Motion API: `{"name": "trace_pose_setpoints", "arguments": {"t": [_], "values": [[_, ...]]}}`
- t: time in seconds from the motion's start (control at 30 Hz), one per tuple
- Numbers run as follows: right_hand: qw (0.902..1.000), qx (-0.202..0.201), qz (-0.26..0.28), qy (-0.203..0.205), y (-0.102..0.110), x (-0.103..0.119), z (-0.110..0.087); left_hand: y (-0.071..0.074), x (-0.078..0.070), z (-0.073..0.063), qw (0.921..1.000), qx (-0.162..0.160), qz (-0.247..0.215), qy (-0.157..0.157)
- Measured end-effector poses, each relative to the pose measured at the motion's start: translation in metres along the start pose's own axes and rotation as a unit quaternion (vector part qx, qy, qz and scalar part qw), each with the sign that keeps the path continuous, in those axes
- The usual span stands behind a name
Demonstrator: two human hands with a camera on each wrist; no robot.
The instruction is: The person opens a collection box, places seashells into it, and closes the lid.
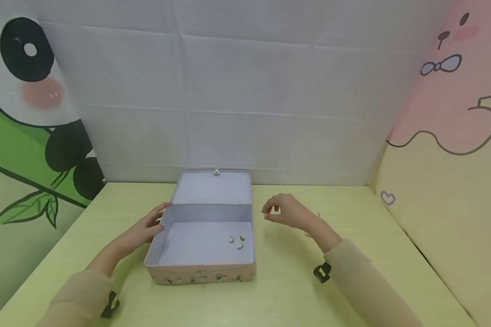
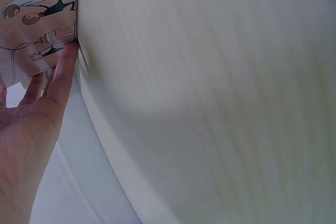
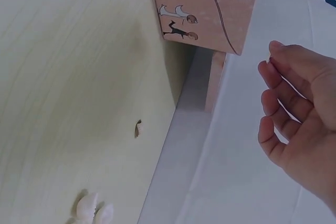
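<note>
A rectangular tin box (image 1: 199, 274) with a pale inside and pink patterned outer walls stands on the table, its lid (image 1: 212, 187) swung back. Three small pale shells (image 1: 239, 245) lie on its floor at the right. My left hand (image 1: 141, 229) rests against the box's left side, fingers fairly straight; the left wrist view shows fingertips on the pink wall (image 2: 37, 24). Right of the box, my right hand (image 1: 288, 211) is raised with thumb and forefinger pinched together. A tiny edge of a small shell (image 3: 270, 61) barely shows between those fingertips; the rest is hidden.
White serrated shells (image 3: 86, 208) and a small brownish piece (image 3: 138, 128) lie on the table, partly behind the right forearm in the head view. A white sheet (image 1: 245, 91) hangs behind the table, and a patterned wall (image 1: 446, 204) stands at the right.
</note>
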State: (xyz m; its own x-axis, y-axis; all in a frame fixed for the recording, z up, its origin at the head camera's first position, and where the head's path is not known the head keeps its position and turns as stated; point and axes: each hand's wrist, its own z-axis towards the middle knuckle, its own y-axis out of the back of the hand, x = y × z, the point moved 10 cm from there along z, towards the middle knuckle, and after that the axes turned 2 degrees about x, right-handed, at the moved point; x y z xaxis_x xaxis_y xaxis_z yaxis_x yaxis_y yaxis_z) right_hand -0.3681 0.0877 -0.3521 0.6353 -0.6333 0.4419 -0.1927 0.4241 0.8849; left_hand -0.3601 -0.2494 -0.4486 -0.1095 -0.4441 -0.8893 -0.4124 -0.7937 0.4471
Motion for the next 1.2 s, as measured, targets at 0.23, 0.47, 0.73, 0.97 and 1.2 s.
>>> {"name": "trace_pose_setpoints", "arguments": {"t": [0.23,0.47,0.73,0.97,1.2], "values": [[0.9992,-0.023,-0.016,0.027,0.0,0.024,0.0,0.0,-0.001,-0.001,1.0,0.0,0.003,0.004],[0.9967,-0.055,0.0,0.06,-0.005,0.044,0.001,-0.001,-0.001,-0.002,1.0,0.001,0.002,0.006],[0.9944,-0.071,0.028,0.073,-0.02,0.06,0.0,-0.001,0.0,-0.003,0.9999,0.001,0.005,0.01],[0.9933,-0.063,0.034,0.091,-0.041,0.068,0.006,0.0,-0.002,-0.003,0.9999,0.0,0.01,0.007],[0.9965,-0.033,0.028,0.071,-0.058,0.07,0.012,0.0,-0.002,0.0,1.0,-0.002,0.006,0.004]]}}
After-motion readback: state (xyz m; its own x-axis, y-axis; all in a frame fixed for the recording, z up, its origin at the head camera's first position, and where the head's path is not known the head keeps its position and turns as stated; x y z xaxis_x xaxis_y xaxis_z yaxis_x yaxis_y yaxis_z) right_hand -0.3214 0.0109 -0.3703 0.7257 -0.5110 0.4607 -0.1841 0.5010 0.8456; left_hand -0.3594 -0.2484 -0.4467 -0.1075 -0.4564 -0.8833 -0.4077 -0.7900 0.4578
